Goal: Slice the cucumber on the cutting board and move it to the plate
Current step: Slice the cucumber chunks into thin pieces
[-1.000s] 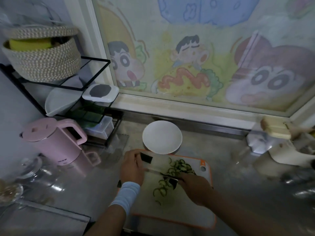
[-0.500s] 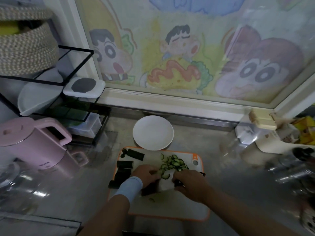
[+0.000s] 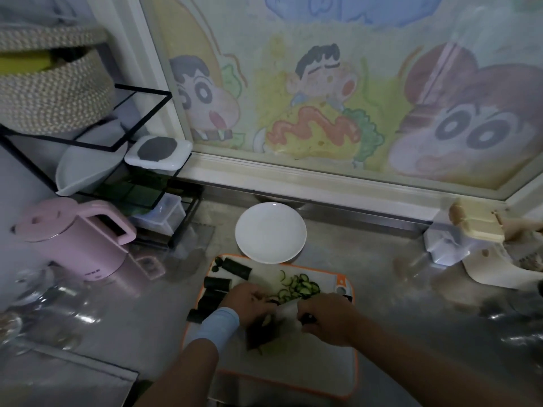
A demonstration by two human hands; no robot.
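Shifting in from the cutting board's (image 3: pixel 308 365) left edge, left grip (image 3: pixel 249 304) clamps a fresh cucumber chunk (image 3: pixel 262 329), right grip (image 3: pixel 326 317) clutches the knife (image 3: pixel 287 309); plate (image 3: pixel 270 233) still bare.

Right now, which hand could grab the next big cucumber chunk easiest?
Left, probably. The uncut cucumber chunks lie along the cutting board's left edge, right beside the left hand, which holds a cucumber piece. The right hand grips the knife on the other side.
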